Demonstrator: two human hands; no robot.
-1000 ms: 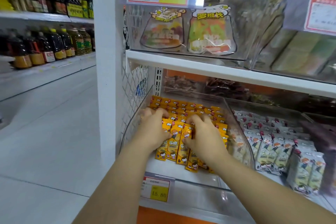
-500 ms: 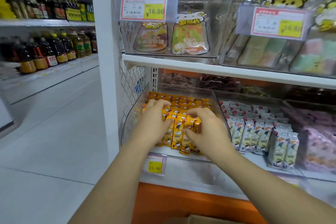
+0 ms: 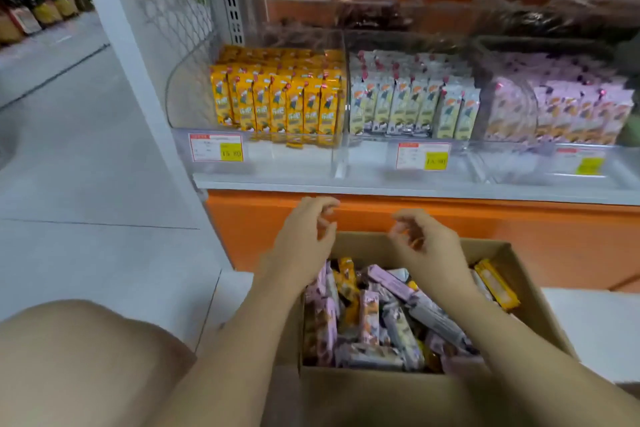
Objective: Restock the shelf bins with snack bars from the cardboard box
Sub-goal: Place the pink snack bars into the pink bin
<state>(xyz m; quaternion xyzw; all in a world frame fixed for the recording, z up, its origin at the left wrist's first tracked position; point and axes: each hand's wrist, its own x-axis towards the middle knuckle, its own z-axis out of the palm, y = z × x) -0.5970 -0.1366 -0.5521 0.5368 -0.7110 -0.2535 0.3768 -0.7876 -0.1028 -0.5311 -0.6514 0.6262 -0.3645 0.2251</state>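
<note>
A cardboard box (image 3: pixel 533 295) stands on the floor below the shelf, filled with mixed pink, white and yellow snack bars (image 3: pixel 384 319). My left hand (image 3: pixel 304 239) and my right hand (image 3: pixel 426 246) hover over the box's far edge, fingers loosely curled, holding nothing. On the shelf above, a clear bin (image 3: pixel 187 90) holds upright yellow bars (image 3: pixel 277 104). The middle bin holds white bars (image 3: pixel 412 104), and the right bin holds pink bars (image 3: pixel 571 111).
The shelf's white front edge (image 3: pixel 415 187) with price tags (image 3: pixel 216 147) runs just above an orange base panel (image 3: pixel 263 229). A white upright post (image 3: pixel 117 45) stands on the left. Grey aisle floor (image 3: pixel 86 166) spreads to the left; my knee (image 3: pixel 79 364) fills the lower-left corner.
Both hands have let go of the yellow bars and dropped from the left bin to above the cardboard box. The view has tilted down, bringing the box into sight.
</note>
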